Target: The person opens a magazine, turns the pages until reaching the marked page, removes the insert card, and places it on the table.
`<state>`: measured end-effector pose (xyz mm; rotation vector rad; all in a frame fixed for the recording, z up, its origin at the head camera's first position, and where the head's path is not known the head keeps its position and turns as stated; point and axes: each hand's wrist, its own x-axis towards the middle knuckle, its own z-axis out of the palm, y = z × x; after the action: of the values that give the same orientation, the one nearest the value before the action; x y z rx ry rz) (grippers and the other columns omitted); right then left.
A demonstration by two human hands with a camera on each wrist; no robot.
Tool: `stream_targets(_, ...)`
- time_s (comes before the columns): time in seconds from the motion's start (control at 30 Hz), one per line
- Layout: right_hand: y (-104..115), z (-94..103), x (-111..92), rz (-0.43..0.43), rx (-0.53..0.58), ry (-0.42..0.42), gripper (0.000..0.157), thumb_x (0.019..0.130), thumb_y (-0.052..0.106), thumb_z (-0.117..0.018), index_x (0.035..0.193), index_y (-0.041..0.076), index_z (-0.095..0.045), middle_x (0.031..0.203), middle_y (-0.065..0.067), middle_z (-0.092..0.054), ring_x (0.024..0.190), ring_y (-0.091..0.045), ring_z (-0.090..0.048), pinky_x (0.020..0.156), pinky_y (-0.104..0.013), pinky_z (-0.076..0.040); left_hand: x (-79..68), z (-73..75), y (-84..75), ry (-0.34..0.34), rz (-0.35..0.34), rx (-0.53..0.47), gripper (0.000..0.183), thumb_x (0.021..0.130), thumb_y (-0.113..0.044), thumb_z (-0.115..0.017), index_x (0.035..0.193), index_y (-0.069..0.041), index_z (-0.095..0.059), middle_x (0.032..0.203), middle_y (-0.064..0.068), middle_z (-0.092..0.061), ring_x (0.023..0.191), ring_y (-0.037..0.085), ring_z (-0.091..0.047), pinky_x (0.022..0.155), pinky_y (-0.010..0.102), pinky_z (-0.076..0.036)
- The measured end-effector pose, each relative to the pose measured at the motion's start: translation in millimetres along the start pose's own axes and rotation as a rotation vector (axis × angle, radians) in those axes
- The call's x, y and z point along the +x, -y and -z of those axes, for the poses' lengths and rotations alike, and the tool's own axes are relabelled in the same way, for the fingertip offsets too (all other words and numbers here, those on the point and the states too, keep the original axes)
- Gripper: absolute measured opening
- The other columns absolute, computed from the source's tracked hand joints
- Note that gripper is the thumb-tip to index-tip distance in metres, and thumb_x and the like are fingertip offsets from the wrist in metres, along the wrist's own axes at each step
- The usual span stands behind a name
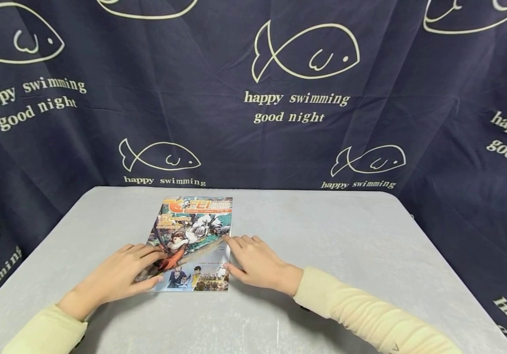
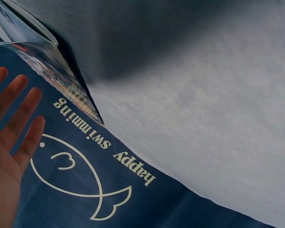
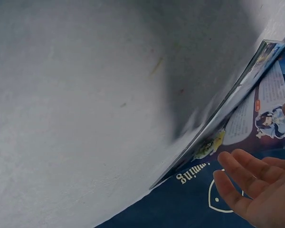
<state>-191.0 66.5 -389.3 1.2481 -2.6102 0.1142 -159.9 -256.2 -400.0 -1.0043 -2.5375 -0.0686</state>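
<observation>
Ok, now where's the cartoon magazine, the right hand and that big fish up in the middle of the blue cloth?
Cartoon magazine (image 1: 195, 244): head view, middle of its cover.
Right hand (image 1: 257, 261): head view, back of the hand.
Big fish (image 1: 312, 52): head view, middle of its outlined body.

1. My left arm comes in from the lower left in a pale yellow sleeve, with the bare wrist angled forward and inward.
2. I see the left hand back up, its thumb set apart from the fingers; the left wrist feed shows those fingers extended and parted.
3. My right arm, sleeved alike, slants in from the lower right.
4. I see the right hand pointing inward, back up; on its wrist feed the fingers bend gently, relaxed.
5. Both hands sit well apart.
</observation>
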Motion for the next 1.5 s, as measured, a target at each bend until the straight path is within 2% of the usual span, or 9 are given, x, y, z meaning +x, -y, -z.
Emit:
stream_targets(0.2,-1,-1.6,0,-0.001,-0.022,0.008,0.06,0.092,0.042,-0.043,0.137,0.002,-0.035,0.123,-0.009,-0.058,0.109,-0.023,-0.057,0.091,-0.045,-0.046,-1.1,1.6,4.2,-0.03,0.006,0.013,0.047,0.073,-0.041,-0.069,0.11,-0.014,-0.064,0.106,-0.001,-0.063,0.096,0.02,-0.058,0.084,0.041,-0.045)
stream_targets(0.4,2,-5.4,0,0.016,-0.052,0.038,0.056,0.092,0.041,-0.043,0.135,0.005,-0.039,0.123,-0.007,-0.057,0.109,-0.022,-0.056,0.091,-0.041,-0.046,-1.3,5.4,7.7,-0.061,-0.002,-0.001,0.051,0.072,-0.041,-0.07,0.114,-0.012,-0.062,0.11,0.001,-0.062,0.099,0.021,-0.056,0.086,0.042,-0.043)
stream_targets(0.67,7,-10.7,-2,0.058,-0.067,0.08,0.054,0.091,0.042,-0.046,0.132,0.006,-0.043,0.122,-0.007,-0.057,0.109,-0.023,-0.057,0.09,-0.042,-0.046,-1.6,9.0,12.2,-0.111,-0.026,-0.007,0.054,0.072,-0.038,-0.069,0.117,-0.011,-0.059,0.118,0.005,-0.058,0.106,0.021,-0.052,0.092,0.037,-0.036)
stream_targets(0.93,9,-16.3,0,0.099,-0.085,0.092,0.052,0.09,0.045,-0.048,0.128,0.009,-0.046,0.12,-0.004,-0.057,0.106,-0.019,-0.056,0.089,-0.035,-0.046,-3.0,16.1,14.4,-0.109,0.008,-0.01,0.055,0.074,-0.037,-0.068,0.121,-0.011,-0.057,0.124,0.006,-0.054,0.109,0.022,-0.05,0.093,0.036,-0.033)
stream_targets(1.23,12,-17.7,1,0.13,-0.084,0.133,0.047,0.089,0.048,-0.048,0.121,0.014,-0.05,0.117,-0.002,-0.056,0.105,-0.017,-0.054,0.088,-0.035,-0.045,-5.8,18.8,19.7,-0.159,0.029,0.041,0.061,0.077,-0.045,-0.062,0.125,-0.008,-0.053,0.129,0.011,-0.05,0.111,0.029,-0.047,0.091,0.041,-0.033)
stream_targets(1.5,13,-17.7,2,0.14,-0.084,0.142,0.044,0.089,0.048,-0.048,0.117,0.014,-0.052,0.118,-0.002,-0.057,0.106,-0.017,-0.054,0.088,-0.034,-0.045,-9.6,18.7,21.1,-0.221,0.109,0.097,0.072,0.08,-0.055,-0.052,0.13,-0.003,-0.048,0.129,0.013,-0.049,0.112,0.033,-0.045,0.084,0.045,-0.035)
